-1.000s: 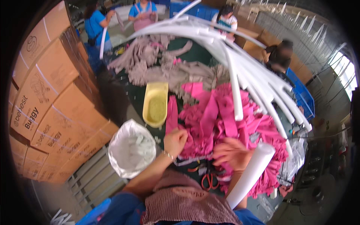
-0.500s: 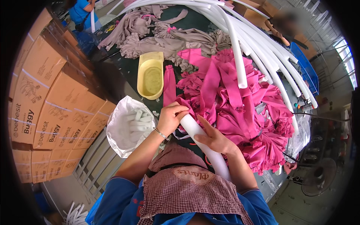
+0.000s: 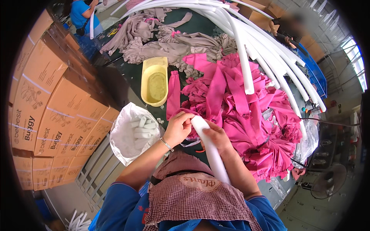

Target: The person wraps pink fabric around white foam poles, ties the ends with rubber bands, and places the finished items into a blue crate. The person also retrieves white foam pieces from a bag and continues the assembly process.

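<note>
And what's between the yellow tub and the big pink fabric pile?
A narrow pink fabric strip lies between the yellow tub and the pink fabric pile, with slivers of dark green tabletop showing. Seen in the head view.

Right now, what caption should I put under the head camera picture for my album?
Right hand gripping a white tube, left hand by its tip, near heaped pink cloth.

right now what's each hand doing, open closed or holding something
Left hand: closed near the tip of the white tube; what it pinches cannot be told.
Right hand: closed, holding the white tube.
</note>
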The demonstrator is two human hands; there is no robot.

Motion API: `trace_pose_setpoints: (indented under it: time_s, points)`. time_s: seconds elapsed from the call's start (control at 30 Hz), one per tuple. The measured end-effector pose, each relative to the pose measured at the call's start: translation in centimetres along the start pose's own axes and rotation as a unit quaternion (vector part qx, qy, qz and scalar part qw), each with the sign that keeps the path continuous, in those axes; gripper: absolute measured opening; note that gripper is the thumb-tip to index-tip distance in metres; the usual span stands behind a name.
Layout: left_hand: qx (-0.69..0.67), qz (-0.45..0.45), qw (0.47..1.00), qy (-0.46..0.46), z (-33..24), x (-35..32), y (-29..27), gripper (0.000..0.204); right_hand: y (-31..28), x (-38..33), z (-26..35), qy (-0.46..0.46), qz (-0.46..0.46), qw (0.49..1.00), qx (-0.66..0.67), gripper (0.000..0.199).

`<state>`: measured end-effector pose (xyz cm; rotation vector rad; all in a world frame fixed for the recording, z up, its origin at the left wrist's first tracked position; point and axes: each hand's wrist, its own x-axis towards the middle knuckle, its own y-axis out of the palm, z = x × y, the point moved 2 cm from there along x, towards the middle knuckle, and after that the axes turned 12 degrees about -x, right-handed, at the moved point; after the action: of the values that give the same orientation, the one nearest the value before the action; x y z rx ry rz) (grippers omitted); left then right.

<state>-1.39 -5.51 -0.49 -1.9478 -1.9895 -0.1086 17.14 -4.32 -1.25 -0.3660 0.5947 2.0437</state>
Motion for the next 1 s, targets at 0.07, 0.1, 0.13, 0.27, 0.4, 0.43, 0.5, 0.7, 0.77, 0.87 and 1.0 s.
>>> trace_pose_setpoints:
  time_s: [0.07,0.1,0.13,0.27,0.4,0.43,0.5,0.7,0.77,0.87,1.0]
  points:
    - [-0.047,-0.043,0.998,-0.007,0.7,-0.2,0.4,0.032,-0.1,0.8,-1.2,-0.112,-0.082,0.973,-0.183,0.052]
    - [-0.11,-0.04,0.992,-0.046,1.6,-0.3,0.3,0.028,-0.3,0.9,-1.4,-0.138,-0.093,0.963,-0.212,0.052]
    - [-0.181,-0.03,0.979,-0.086,1.7,0.0,0.3,0.025,-0.3,1.0,-1.2,-0.164,-0.104,0.951,-0.242,0.052]
    - [-0.328,0.036,0.914,-0.235,2.2,0.9,-0.4,0.011,-0.3,0.0,-0.5,-0.17,-0.094,0.945,-0.265,0.055]
    - [-0.19,0.016,0.97,-0.154,2.7,0.9,0.1,0.012,-0.1,-0.5,-0.1,-0.121,-0.08,0.946,-0.289,0.058]
    - [-0.119,-0.004,0.987,-0.103,2.6,0.8,0.6,0.014,0.1,-0.8,0.2,-0.099,-0.084,0.952,-0.277,0.059]
    - [0.123,-0.067,0.983,0.116,-0.3,0.8,1.9,0.014,1.0,-1.1,0.8,-0.057,-0.094,0.963,-0.248,0.06]
    - [-0.066,-0.019,0.998,-0.013,1.0,-2.0,3.0,0.008,-0.1,0.4,-1.8,-0.16,-0.164,0.928,-0.294,0.049]
    - [-0.288,-0.087,0.92,-0.251,4.2,-3.8,3.0,0.007,0.0,0.6,-1.8,-0.148,-0.173,0.928,-0.295,0.043]
    - [-0.537,-0.199,0.729,-0.375,3.5,-1.2,2.8,0.022,2.2,-0.2,-1.5,-0.176,-0.155,0.893,-0.384,0.052]
    - [-0.531,-0.157,0.737,-0.386,4.2,-1.1,5.0,0.03,2.6,0.5,-0.8,-0.201,-0.176,0.881,-0.39,0.048]
